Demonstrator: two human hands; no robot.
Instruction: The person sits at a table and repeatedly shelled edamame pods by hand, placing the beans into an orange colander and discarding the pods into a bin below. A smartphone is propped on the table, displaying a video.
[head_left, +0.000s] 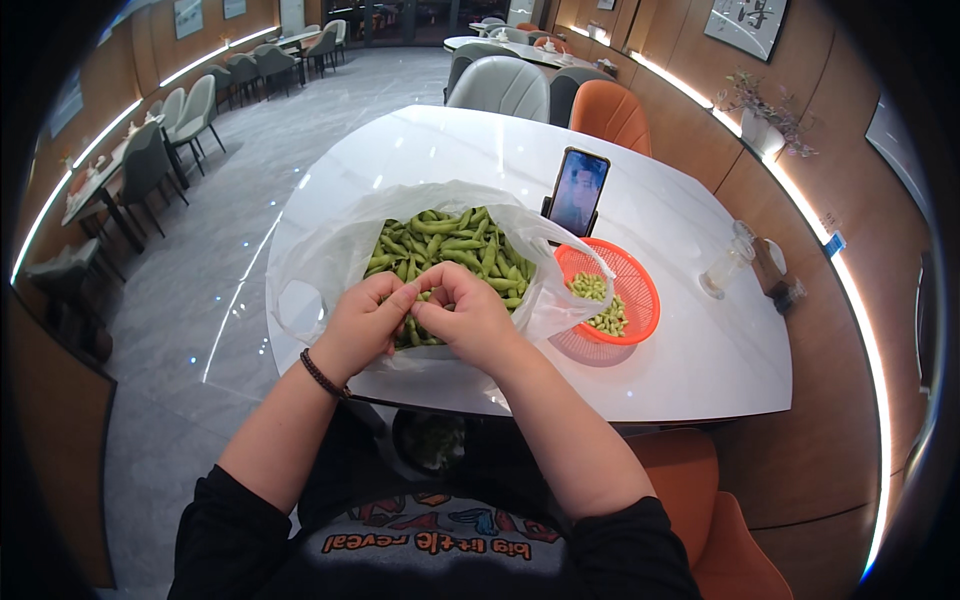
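Note:
An open white plastic bag (307, 259) full of green soybean pods (442, 240) lies on the table before me. Over its near side, my left hand (367, 315), with a dark beaded bracelet at the wrist, meets my right hand (472, 315). Thumbs and forefingers of both are pinched together, tip to tip; whether a pod is between them is hidden by the fingers. To the right stands an orange-red plastic basket (643, 300) with shelled green beans (604, 304) in it. One handle of the bag hangs over the basket's left rim.
Behind the basket a smartphone (579, 191) leans upright in a stand on the white table (705, 367). A glass jar (726, 270) and a brown holder (769, 262) stand at the right edge. Below the table's near edge is a dark bin (429, 442). An orange chair (675, 480) is at lower right.

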